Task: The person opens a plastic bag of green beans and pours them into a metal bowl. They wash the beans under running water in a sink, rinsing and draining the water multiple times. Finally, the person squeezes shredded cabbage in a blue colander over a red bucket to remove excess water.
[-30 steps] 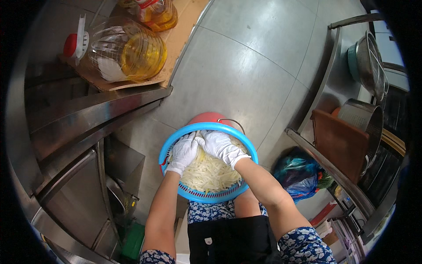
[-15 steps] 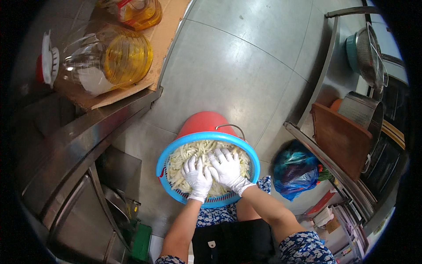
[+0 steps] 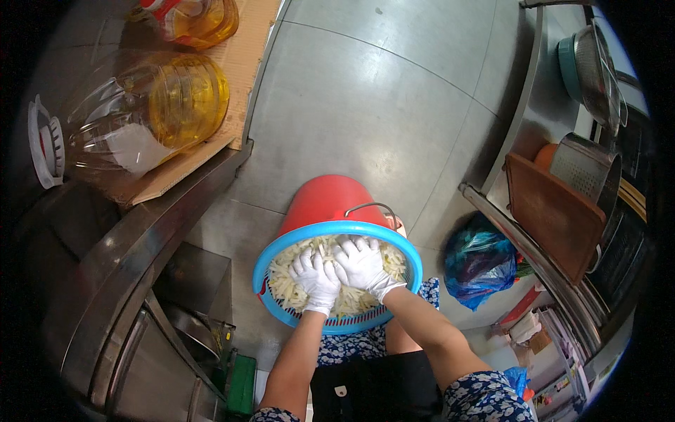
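A blue plastic basket (image 3: 416,281) with slotted sides sits on a red bucket (image 3: 329,198), and both lean toward me. Pale cut vegetable strips (image 3: 283,281) fill much of the basket; their exact kind I cannot tell. In a thin white glove, my left hand (image 3: 316,280) lies on the strips, its fingers stretched and a little apart. My right hand (image 3: 362,264), gloved the same way, rests palm down beside it with spread fingers. The thumbs come close together, and neither hand grasps anything I can see. The bucket's wire handle (image 3: 373,205) hangs at its far right side.
At left, a large oil bottle (image 3: 151,112) lies on cardboard (image 3: 246,42) over a metal counter. A blue plastic bag (image 3: 481,264) sits on the floor at right, beside a metal shelf (image 3: 520,133) bearing a brown board (image 3: 552,218) and strainers (image 3: 598,77). A green box (image 3: 242,383) stands lower left.
The whole view has shifted slightly, and more of the red bucket's side shows, so it looks more tilted. Both hands stay on the strips in nearly the same place.
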The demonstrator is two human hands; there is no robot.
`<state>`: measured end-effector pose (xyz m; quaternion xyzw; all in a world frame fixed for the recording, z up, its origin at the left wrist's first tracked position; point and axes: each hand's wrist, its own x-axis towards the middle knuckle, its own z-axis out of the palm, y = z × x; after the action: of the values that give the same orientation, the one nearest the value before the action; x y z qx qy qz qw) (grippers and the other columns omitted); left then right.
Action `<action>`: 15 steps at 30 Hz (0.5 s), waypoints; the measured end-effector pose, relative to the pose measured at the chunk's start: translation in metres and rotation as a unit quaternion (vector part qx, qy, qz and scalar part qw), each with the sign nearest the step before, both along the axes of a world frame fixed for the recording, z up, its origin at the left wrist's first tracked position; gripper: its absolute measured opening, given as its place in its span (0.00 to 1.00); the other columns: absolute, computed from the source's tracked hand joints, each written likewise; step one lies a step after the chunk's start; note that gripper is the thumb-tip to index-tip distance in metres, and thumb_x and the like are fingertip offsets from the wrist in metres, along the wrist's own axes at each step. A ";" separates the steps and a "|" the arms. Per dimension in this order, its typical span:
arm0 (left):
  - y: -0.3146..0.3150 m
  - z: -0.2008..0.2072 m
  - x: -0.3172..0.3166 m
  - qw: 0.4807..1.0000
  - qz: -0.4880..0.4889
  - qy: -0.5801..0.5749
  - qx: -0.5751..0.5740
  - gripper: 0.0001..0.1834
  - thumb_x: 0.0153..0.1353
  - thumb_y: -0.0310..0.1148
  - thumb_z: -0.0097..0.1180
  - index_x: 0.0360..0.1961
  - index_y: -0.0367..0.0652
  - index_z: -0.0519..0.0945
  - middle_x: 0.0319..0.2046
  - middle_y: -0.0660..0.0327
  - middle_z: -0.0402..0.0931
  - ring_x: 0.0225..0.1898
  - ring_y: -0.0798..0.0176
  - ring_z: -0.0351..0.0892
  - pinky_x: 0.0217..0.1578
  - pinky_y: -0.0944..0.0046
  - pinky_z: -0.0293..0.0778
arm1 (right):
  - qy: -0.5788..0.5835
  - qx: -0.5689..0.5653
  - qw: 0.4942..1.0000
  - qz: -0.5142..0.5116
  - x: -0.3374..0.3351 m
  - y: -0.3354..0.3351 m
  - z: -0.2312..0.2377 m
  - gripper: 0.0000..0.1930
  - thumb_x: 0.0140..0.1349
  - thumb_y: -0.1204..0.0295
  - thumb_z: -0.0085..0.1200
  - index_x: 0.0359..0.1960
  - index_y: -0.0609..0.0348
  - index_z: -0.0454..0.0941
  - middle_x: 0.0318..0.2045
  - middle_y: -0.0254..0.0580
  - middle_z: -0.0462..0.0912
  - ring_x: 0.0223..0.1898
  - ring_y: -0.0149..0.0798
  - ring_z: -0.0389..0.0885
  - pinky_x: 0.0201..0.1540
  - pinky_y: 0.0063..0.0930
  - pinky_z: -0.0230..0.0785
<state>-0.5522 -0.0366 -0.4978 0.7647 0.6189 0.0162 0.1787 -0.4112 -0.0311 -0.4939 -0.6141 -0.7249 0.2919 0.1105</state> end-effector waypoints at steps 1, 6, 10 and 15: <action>0.000 0.000 0.000 1.000 -0.002 0.004 -0.003 0.19 0.55 0.41 0.45 0.40 0.39 0.76 0.44 0.53 0.68 0.48 0.49 0.63 0.46 0.47 0.57 | 0.002 0.000 1.000 0.000 0.000 0.001 0.000 0.19 0.50 0.57 0.51 0.41 0.52 0.76 0.43 0.43 0.75 0.47 0.46 0.70 0.49 0.50 0.56; 0.001 -0.002 0.000 1.000 -0.002 0.001 -0.003 0.19 0.55 0.41 0.45 0.41 0.39 0.76 0.44 0.53 0.68 0.48 0.49 0.62 0.45 0.48 0.57 | -0.005 -0.002 1.000 0.011 0.002 0.003 -0.001 0.18 0.50 0.57 0.51 0.40 0.51 0.76 0.43 0.43 0.75 0.46 0.45 0.70 0.48 0.50 0.56; 0.003 -0.002 0.000 1.000 -0.003 0.010 -0.005 0.19 0.55 0.41 0.45 0.42 0.38 0.76 0.44 0.53 0.68 0.47 0.49 0.63 0.46 0.48 0.57 | -0.006 -0.021 1.000 0.013 0.001 0.005 -0.002 0.17 0.50 0.57 0.51 0.40 0.51 0.75 0.42 0.41 0.75 0.46 0.44 0.71 0.47 0.49 0.56; 0.004 -0.003 0.000 1.000 -0.003 0.004 -0.001 0.20 0.55 0.41 0.45 0.42 0.38 0.75 0.43 0.52 0.69 0.47 0.49 0.63 0.45 0.48 0.57 | 0.003 -0.025 1.000 0.015 0.001 0.007 -0.003 0.16 0.51 0.57 0.50 0.38 0.51 0.75 0.40 0.41 0.75 0.45 0.43 0.72 0.45 0.50 0.57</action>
<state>-0.5519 -0.0326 -0.5007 0.7666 0.6171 0.0116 0.1769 -0.4107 -0.0241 -0.4972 -0.6047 -0.7263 0.3135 0.0924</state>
